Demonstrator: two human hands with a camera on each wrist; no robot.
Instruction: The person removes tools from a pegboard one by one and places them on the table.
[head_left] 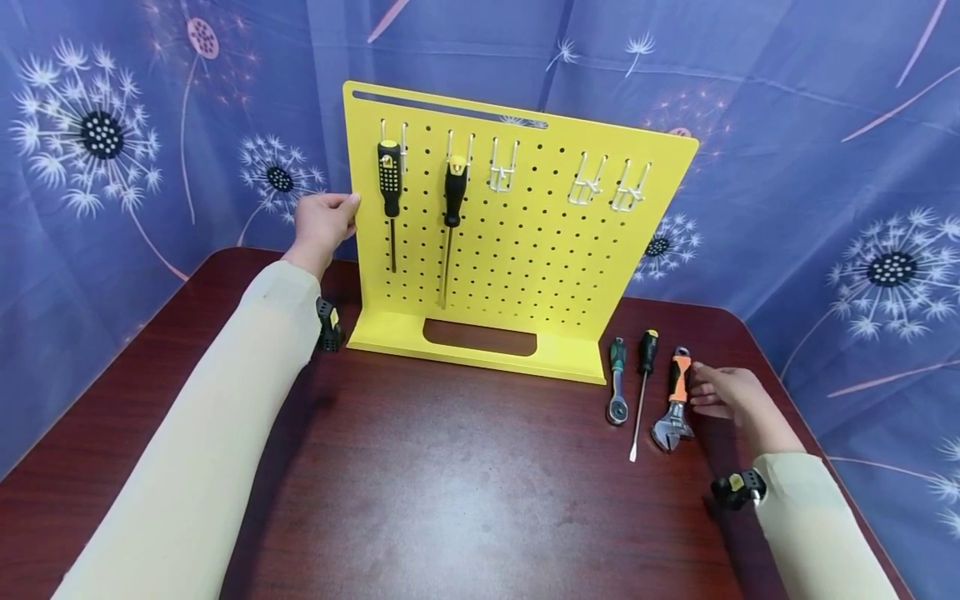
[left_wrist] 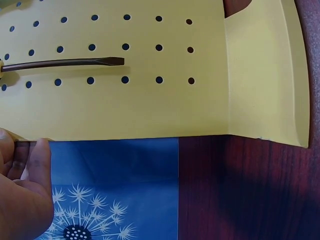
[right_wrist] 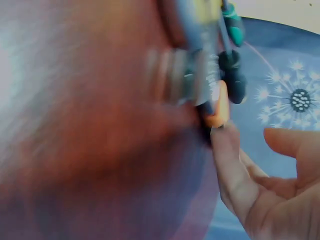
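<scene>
One adjustable wrench (head_left: 678, 392), on right side of surface (head_left: 450, 467), head (head_left: 672, 429) toward near side. We judge it heavy, stiff, slick at metal head; best hold: middle of orange grip (head_left: 680, 377). Right hand (head_left: 729, 396) just beside grip, fingers (right_wrist: 234, 175) spread, not closed on it; whether touching, we cannot tell. Left of wrench, screwdriver (head_left: 647, 360), then ratchet (head_left: 617, 382). Farther left, left hand (head_left: 324, 221) pinches left edge of yellow pegboard (head_left: 525, 283).

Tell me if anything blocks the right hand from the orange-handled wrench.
Nothing visible does: the right hand is right beside the orange-handled wrench, with no tool between them. The black-handled screwdriver and green-handled ratchet on the table lie on the wrench's other side.
</scene>
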